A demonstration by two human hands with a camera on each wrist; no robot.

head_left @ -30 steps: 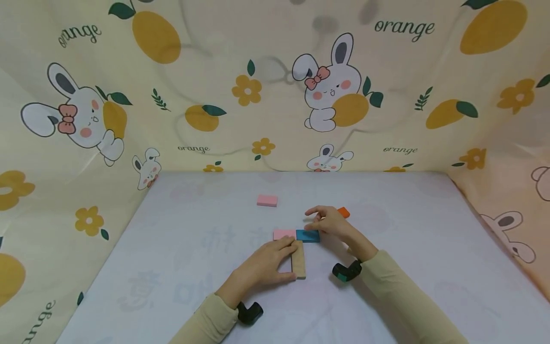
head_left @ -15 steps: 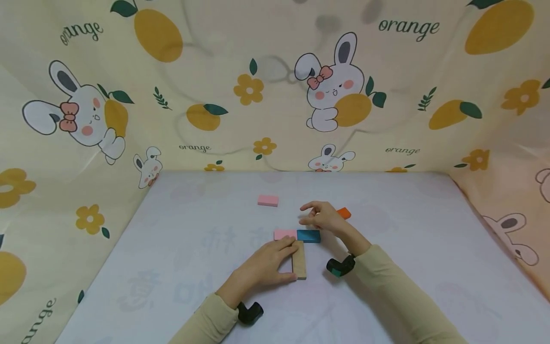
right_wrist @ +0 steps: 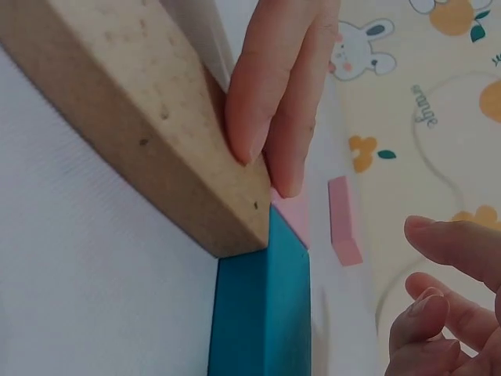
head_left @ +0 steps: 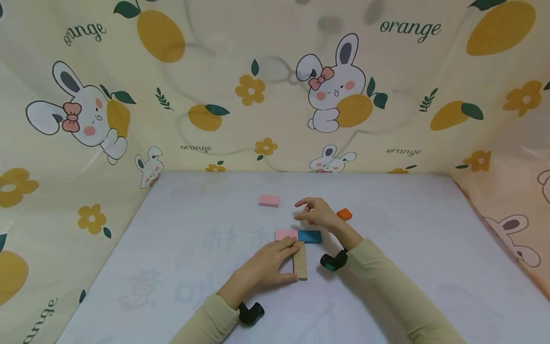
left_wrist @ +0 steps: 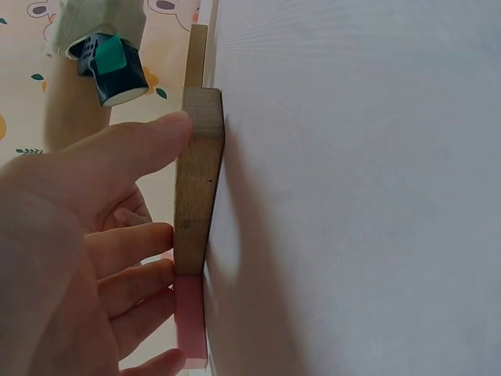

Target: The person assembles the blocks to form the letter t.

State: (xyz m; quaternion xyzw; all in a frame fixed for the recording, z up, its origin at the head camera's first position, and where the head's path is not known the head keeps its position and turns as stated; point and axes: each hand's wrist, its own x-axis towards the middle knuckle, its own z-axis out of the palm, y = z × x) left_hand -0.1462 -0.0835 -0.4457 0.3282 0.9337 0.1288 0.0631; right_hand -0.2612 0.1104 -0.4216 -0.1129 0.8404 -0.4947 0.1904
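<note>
My left hand (head_left: 268,260) rests along a plain wooden block (head_left: 300,263), thumb at its near end and fingertips at its far end. In the left wrist view those fingers (left_wrist: 133,243) lie against the wood, one reaching down to the pink block (left_wrist: 190,321). Beyond the wooden block, that pink block and a blue block (head_left: 310,236) lie end to end in a crosswise row. My right hand (head_left: 318,212) hovers past the blue block, its fingers bent loosely and holding nothing.
A second pink block (head_left: 269,200) lies farther back, left of the right hand. Just right of that hand is an orange block (head_left: 344,214). A patterned cloth (head_left: 232,119) stands around the white tabletop (head_left: 193,215).
My right hand has shifted left and slightly away from me, uncovering more of the orange block. The left hand and the joined blocks stay in place.
</note>
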